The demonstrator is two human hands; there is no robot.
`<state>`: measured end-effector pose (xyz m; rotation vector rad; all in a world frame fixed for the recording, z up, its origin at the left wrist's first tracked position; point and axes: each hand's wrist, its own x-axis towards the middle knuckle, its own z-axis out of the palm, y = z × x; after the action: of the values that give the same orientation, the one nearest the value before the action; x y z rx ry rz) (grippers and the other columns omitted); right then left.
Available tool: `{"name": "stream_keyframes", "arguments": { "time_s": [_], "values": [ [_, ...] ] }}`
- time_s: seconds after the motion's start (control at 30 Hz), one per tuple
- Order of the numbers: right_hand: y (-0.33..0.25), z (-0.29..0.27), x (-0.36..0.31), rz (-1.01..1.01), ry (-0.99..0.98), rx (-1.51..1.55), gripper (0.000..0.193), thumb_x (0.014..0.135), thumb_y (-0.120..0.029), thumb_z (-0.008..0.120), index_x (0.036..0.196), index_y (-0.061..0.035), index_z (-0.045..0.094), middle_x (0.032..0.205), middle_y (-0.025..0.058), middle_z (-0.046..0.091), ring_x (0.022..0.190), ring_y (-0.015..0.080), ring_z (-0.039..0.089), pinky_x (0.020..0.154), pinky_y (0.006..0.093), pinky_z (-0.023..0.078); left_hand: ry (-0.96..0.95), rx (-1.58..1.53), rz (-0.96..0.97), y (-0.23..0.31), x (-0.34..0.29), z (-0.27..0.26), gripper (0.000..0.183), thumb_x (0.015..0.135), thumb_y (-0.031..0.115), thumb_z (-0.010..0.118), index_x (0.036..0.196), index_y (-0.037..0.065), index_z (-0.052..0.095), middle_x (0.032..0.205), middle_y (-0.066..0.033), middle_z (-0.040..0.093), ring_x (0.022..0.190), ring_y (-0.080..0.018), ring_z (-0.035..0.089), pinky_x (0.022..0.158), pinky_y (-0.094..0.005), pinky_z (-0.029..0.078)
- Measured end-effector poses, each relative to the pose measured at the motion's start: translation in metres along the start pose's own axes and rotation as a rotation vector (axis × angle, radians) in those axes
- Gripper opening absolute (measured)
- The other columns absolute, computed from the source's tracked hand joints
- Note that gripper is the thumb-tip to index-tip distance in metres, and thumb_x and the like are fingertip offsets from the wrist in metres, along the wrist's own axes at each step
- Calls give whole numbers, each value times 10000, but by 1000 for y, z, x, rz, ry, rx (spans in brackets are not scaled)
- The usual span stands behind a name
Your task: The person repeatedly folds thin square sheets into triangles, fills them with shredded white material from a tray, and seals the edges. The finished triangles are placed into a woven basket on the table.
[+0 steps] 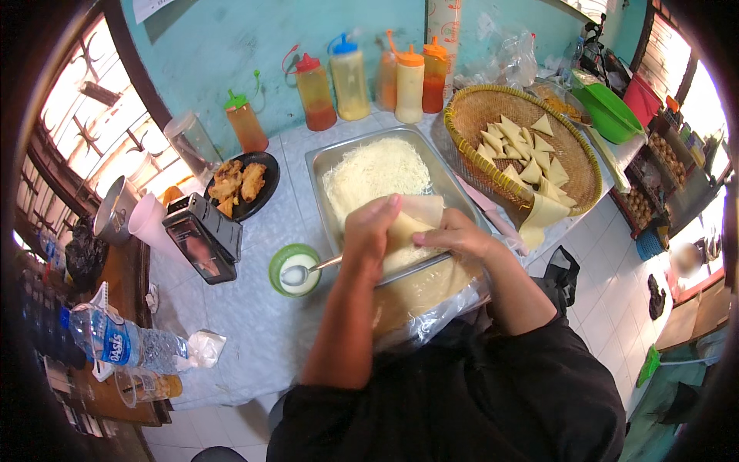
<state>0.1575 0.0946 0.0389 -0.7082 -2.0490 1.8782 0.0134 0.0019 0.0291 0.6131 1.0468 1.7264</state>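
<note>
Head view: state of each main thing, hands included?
Left hand, gripping pale sheet
Right hand, gripping pale sheet
Pale sheet, bent between both hands
Metal tray, holding white shreds
Woven basket, holding folded triangles
Small green bowl, holding white liquid
Spoon, head inside small green bowl
Black plate, holding fried pieces
Blue-capped squeeze bottle, upright, holding pale sauce
Water bottle, capped

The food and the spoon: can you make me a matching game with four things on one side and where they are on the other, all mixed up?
Things:
1. Wrapper sheet
2. Folded triangles
3. Spoon
4. Fried food

Places:
A. In the woven basket
B. On the black plate
C. Held by the left hand and right hand
D. Tip in the small green bowl

Right pairs: 1-C, 2-A, 3-D, 4-B
</note>
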Motion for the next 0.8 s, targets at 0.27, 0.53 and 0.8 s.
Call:
{"name": "stream_keyframes", "arguments": {
  "time_s": [0.27, 0.53, 0.8],
  "values": [
    [-1, 8, -4, -868, 568, -812, 167, 727, -89, 642, 891, -60, 635, 845, 114, 610, 804, 269, 578, 715, 349, 429, 126, -143, 97, 3, -3, 4, 281, 896, 200, 533, 1003, -49, 607, 933, -91, 610, 834, -146, 574, 730, -263, 450],
    [0, 45, 4, -1047, 651, -1034, 283, 660, -102, 633, 942, -118, 626, 923, 55, 562, 815, 243, 547, 704, 361, 401, 147, 822, 648, -6, -12, -5, 243, 933, 92, 414, 1019, -82, 559, 1025, -135, 612, 919, -181, 591, 772, -278, 476],
    [1, 43, 4, -1000, 642, -1024, 267, 670, -103, 634, 937, -115, 635, 911, 59, 551, 806, 247, 531, 708, 370, 396, 116, 421, 549, -30, 9, -14, 228, 911, 114, 445, 945, -71, 575, 851, -102, 613, 763, -150, 568, 683, -285, 473]
  ]
}}
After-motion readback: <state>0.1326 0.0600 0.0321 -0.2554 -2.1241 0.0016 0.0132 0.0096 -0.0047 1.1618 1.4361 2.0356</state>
